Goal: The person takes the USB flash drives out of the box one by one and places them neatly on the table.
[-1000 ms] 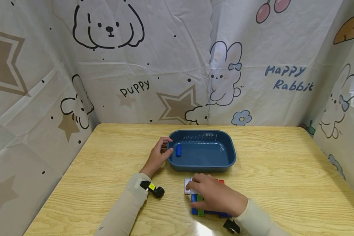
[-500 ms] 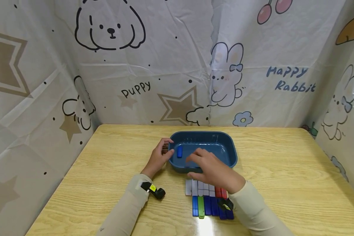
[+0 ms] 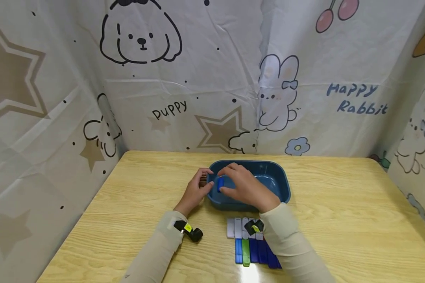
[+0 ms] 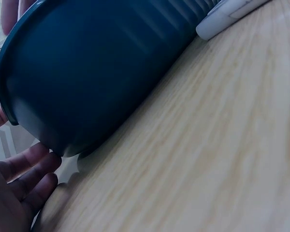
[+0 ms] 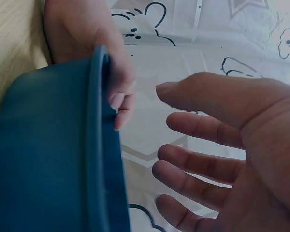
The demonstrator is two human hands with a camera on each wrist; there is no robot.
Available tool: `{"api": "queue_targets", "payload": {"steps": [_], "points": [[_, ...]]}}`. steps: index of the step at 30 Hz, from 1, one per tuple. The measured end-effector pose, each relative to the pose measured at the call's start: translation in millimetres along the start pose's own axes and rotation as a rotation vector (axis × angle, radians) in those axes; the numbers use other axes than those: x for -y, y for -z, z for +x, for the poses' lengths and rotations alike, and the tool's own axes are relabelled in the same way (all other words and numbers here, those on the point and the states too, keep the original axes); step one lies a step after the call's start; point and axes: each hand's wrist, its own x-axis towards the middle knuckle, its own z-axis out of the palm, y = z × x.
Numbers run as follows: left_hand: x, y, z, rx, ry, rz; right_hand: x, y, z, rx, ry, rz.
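Observation:
In the head view, my left hand [image 3: 194, 192] grips the left rim of a dark blue plastic tub [image 3: 230, 205]. Its thumb hooks over the rim, while other fingers touch the outer wall, as the left wrist view shows. Inside the tub, near that end, lies a small blue oblong piece [image 3: 220, 184]. My right hand [image 3: 248, 186] hovers over the tub, thumb and index finger close to this piece. From the right wrist view, the fingers [image 5: 203, 128] of that hand are spread and relaxed above rim height, with nothing between them.
In front of the tub, small flat oblong pieces lie in two rows: white ones [image 3: 238, 228] behind, then light blue, green [image 3: 246, 252] and dark blue [image 3: 263, 251] ones. My right forearm covers part of them. A printed cloth [image 3: 177, 82] hangs behind the wooden table [image 3: 145, 173].
My right hand has lifted off the rows of pieces and moved forward and left, over the tub to the blue piece. The left hand keeps its hold on the rim.

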Motion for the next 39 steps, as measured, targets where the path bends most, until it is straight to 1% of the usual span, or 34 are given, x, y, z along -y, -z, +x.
{"api": "queue_targets", "payload": {"steps": [6, 13, 20, 27, 30, 33, 39], "points": [[-0.3, -4.3, -1.3, 0.014, 0.025, -0.015, -10, -12, 8.7, 0.026, -0.063, 0.041], [-3.9, -4.6, -3.4, 0.007, 0.033, -0.002, -28, -30, 12.3, 0.064, -0.151, 0.037], [-6.1, -2.7, -3.9, 0.017, 0.031, -0.004, -39, -45, 15.1, 0.132, -0.159, 0.0], [-7.7, -0.8, -2.3, 0.012, 0.03, 0.0, -40, -48, 16.2, 0.203, -0.188, -0.034], [-7.5, -0.3, -1.6, 0.013, 0.034, 0.006, -41, -48, 16.4, 0.229, -0.188, -0.044], [-6.9, 0.0, -1.3, 0.013, 0.038, 0.005, -41, -49, 16.7, 0.234, -0.188, -0.038], [-6.1, 1.2, -1.4, 0.018, 0.043, 0.002, -43, -51, 18.2, 0.186, -0.171, -0.018]]}}
